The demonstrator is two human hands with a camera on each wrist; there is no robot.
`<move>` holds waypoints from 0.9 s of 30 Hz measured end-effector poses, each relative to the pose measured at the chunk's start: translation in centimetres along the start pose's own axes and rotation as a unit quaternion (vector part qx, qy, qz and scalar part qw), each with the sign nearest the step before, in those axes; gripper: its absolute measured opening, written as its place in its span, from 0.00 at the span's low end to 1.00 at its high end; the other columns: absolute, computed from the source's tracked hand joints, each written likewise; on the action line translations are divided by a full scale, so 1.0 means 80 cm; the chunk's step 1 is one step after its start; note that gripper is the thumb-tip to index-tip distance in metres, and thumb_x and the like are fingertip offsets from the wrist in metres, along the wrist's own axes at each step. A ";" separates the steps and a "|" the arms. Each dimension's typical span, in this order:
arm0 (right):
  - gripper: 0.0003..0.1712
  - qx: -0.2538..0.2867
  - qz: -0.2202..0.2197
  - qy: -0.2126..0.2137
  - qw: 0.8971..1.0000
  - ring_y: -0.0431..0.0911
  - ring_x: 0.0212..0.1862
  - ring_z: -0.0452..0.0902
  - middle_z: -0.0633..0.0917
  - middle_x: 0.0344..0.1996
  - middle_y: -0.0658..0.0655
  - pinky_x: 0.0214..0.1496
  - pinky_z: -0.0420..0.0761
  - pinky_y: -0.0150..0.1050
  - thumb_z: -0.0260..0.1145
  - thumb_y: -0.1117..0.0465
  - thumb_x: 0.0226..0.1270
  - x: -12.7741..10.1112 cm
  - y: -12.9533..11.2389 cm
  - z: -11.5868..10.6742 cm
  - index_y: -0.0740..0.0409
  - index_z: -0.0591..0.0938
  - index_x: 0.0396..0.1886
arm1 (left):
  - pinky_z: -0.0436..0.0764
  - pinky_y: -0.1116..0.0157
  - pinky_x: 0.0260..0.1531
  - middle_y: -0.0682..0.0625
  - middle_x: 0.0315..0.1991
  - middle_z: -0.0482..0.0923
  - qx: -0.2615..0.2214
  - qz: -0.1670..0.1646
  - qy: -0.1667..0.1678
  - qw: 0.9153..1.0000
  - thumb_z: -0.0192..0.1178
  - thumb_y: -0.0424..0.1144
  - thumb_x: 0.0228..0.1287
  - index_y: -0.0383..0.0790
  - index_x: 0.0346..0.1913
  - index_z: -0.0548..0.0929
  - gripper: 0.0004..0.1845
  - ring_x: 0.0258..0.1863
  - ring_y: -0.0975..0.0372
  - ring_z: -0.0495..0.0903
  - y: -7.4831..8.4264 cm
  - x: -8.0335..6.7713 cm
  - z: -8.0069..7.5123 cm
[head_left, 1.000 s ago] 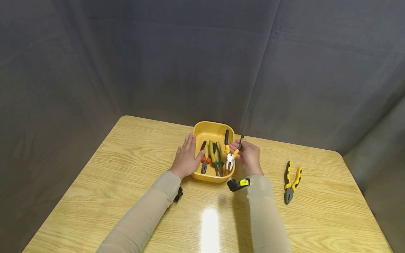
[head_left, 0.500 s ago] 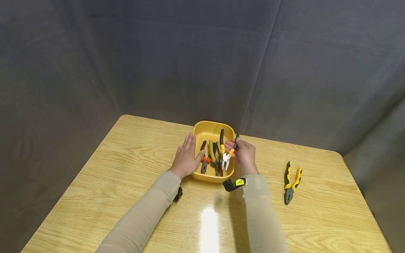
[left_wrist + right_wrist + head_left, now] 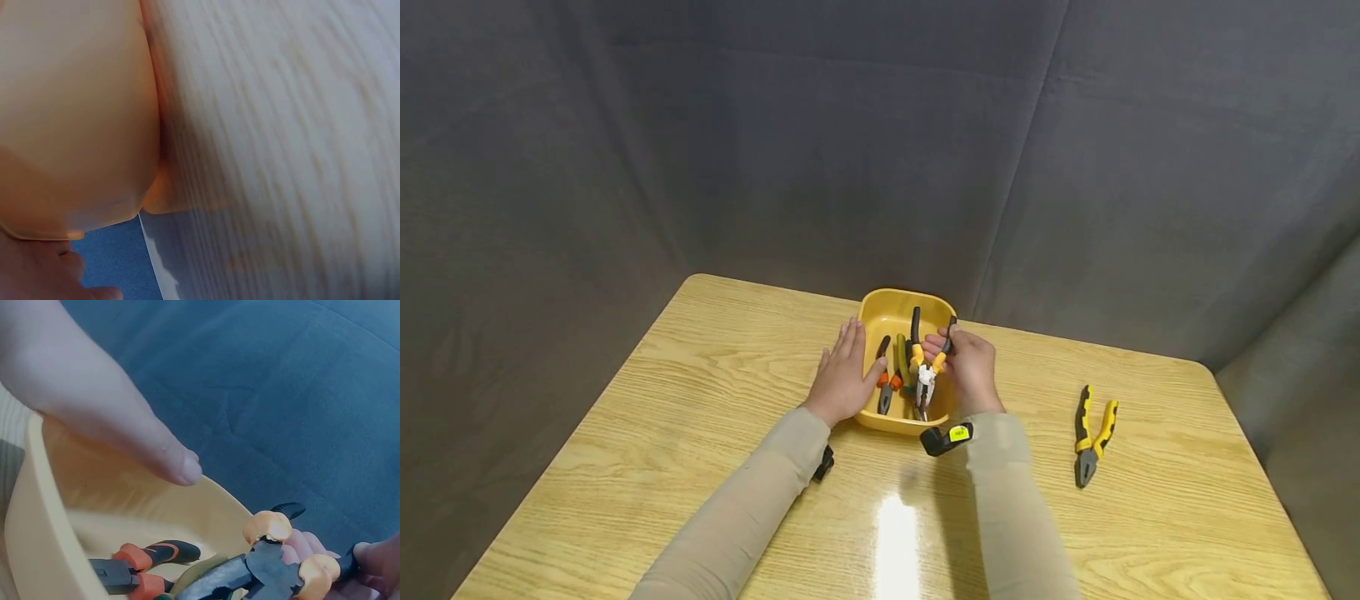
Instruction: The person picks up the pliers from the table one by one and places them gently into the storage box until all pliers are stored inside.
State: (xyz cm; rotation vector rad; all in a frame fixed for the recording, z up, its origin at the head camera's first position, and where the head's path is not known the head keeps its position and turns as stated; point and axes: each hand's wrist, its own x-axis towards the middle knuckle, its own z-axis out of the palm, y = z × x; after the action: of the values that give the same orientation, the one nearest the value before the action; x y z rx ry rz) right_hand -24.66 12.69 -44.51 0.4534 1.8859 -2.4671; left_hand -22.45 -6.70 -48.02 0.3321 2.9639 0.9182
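A yellow tray (image 3: 891,309) sits at the table's far middle. My right hand (image 3: 964,372) grips black-and-orange pliers (image 3: 923,358) by a handle and holds them over the tray's right side, nose toward me. In the right wrist view those pliers (image 3: 275,562) hang above the tray (image 3: 37,506). My left hand (image 3: 844,377) lies flat against the tray's left wall, thumb over the rim; its thumb (image 3: 125,434) shows there too. Inside lie small orange-handled pliers (image 3: 884,379) and green-handled pliers (image 3: 905,367).
Black-and-yellow pliers (image 3: 1092,432) lie on the wooden table (image 3: 700,400) to the right of my right arm. A dark fabric backdrop (image 3: 880,150) closes in behind and beside the table. The left wrist view shows the tray's outer wall (image 3: 75,112) and tabletop, blurred.
My right hand has carried the black-and-orange pliers leftward, from over the tray's right rim to over its inside. The left hand has stayed in place.
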 end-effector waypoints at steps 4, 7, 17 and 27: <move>0.23 -0.013 -0.010 -0.005 1.000 0.42 0.33 0.87 0.86 0.34 0.58 0.41 0.86 0.34 0.47 0.59 0.85 -0.001 0.001 0.005 0.79 0.74 0.58 | 0.46 0.40 0.75 0.41 0.83 0.36 -0.010 0.003 0.010 1.000 0.40 0.58 0.81 0.34 0.81 0.43 0.41 0.81 0.50 0.37 0.001 0.001 0.001; 0.23 -0.016 -0.013 -0.006 1.000 0.42 0.33 0.87 0.86 0.35 0.60 0.41 0.86 0.34 0.47 0.60 0.85 -0.001 0.002 0.009 0.78 0.75 0.57 | 0.45 0.40 0.75 0.41 0.83 0.36 -0.014 0.003 0.010 1.000 0.41 0.57 0.81 0.33 0.81 0.43 0.41 0.81 0.51 0.36 0.001 0.001 0.001; 0.23 -0.011 0.003 -0.010 1.000 0.42 0.33 0.87 0.85 0.38 0.63 0.39 0.86 0.34 0.47 0.59 0.85 -0.004 0.014 0.024 0.78 0.75 0.57 | 0.45 0.40 0.75 0.41 0.83 0.37 -0.013 0.000 0.006 1.000 0.41 0.55 0.82 0.34 0.81 0.43 0.40 0.81 0.51 0.36 0.001 0.002 0.001; 0.22 -0.021 -0.002 -0.018 1.000 0.41 0.31 0.86 0.86 0.34 0.60 0.37 0.86 0.33 0.47 0.60 0.85 -0.004 0.025 0.032 0.78 0.76 0.54 | 0.46 0.41 0.75 0.41 0.83 0.36 -0.008 -0.003 0.006 1.000 0.40 0.57 0.81 0.34 0.81 0.43 0.41 0.81 0.52 0.36 -0.002 0.001 0.001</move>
State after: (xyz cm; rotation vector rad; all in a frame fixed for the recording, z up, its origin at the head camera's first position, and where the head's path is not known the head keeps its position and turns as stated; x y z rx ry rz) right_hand -24.54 9.63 -45.74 0.4026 1.9219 -2.4169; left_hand -22.58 -6.72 -48.18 0.3171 2.9657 0.9456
